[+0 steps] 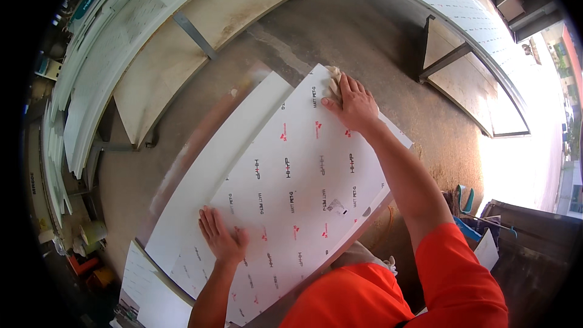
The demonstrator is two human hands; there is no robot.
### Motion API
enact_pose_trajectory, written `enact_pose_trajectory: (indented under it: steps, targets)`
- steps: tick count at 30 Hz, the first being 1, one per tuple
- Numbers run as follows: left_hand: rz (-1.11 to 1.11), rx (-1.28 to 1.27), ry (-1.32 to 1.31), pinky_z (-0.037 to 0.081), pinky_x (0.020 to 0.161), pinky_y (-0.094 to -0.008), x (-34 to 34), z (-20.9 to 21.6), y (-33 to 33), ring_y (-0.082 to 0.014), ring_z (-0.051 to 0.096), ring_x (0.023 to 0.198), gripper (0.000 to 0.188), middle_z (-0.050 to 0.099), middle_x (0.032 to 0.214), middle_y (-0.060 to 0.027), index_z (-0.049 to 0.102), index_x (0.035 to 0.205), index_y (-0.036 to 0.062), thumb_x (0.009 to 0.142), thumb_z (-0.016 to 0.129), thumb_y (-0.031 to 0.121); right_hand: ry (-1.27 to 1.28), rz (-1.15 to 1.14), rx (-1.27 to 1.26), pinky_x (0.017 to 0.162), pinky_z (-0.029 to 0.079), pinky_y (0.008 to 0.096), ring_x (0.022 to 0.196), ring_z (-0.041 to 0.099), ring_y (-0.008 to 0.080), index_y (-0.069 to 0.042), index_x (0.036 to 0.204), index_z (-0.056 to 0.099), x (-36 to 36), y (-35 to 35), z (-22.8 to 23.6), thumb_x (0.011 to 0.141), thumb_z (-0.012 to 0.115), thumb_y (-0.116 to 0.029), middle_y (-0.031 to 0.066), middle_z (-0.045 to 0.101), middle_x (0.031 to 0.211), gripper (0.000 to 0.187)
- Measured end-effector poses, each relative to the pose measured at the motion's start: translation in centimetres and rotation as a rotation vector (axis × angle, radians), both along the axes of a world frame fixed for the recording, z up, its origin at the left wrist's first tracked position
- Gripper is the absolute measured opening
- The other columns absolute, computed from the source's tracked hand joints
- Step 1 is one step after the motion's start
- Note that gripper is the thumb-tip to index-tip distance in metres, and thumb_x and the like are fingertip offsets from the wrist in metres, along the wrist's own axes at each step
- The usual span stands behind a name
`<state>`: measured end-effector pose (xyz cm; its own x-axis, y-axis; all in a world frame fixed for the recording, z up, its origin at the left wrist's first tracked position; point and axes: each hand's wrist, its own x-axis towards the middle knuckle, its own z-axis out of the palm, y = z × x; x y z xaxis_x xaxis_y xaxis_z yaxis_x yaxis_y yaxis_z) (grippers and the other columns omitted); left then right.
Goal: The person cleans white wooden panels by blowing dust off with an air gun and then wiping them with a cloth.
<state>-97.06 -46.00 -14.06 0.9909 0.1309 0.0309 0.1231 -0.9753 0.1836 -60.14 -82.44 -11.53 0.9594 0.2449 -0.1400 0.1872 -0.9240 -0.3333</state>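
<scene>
In front of me lies a white panel (pixel 303 218) covered with a printed protective film in black and red marks. A plain white panel (pixel 200 164) shows along its left side, apparently under it. My left hand (pixel 222 235) rests flat near the printed panel's left edge, fingers stretched out and nothing in them. At the far corner, my right hand (pixel 353 104) presses a crumpled beige cloth (pixel 334 81) against the panel's edge. The cloth sits between thumb and fingers and is partly hidden by them. A small label (pixel 336 206) is on the film near the right edge.
Stacked white sheets (pixel 136 18) stand on a metal-framed rack along the left. At the right is another rack topped by a printed sheet (pixel 452 6). A dark bin (pixel 537 237) and a blue-green strap (pixel 465 199) are at lower right, beside a bright opening.
</scene>
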Motion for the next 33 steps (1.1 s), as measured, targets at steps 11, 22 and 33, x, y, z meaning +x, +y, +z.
enact_pose_trajectory:
  steps: [11,22,33]
  targets:
    - [0.062,0.009,0.053,0.016,0.125,-0.069,0.0,1.0,-0.4,-0.0584,0.022,0.153,0.095,0.026,0.165,-0.0361,0.034,0.157,-0.0065,0.095,0.056,0.062,-0.107,0.699,0.085,0.134,0.012,0.0431,0.162,0.02,0.0323,0.004,0.16,0.036,-5.0,14.3,-1.3,0.098,0.047,-0.076,0.0194,0.032,0.17,0.102]
    - [0.135,-0.029,0.005,0.016,0.126,-0.0666,0.7,0.8,-1.0,-0.0558,0.025,0.153,0.1,0.027,0.166,-0.0337,0.03,0.158,-0.0074,0.092,0.059,0.062,-0.112,0.556,0.036,0.134,0.01,0.044,0.162,0.019,0.0349,0.008,0.157,0.039,-3.9,14.4,-1.3,0.1,0.043,-0.075,0.0209,0.031,0.17,0.1]
    - [0.305,-0.028,0.022,0.012,0.128,-0.063,0.6,1.3,-0.8,-0.0496,0.023,0.156,0.104,0.028,0.165,-0.0315,0.024,0.16,-0.0074,0.089,0.068,0.053,0.214,-0.253,-0.026,0.098,0.051,0.0504,0.113,0.069,0.0401,-0.002,0.12,0.064,0.9,-1.8,0.2,0.104,0.045,-0.067,0.0206,0.074,0.116,0.069]
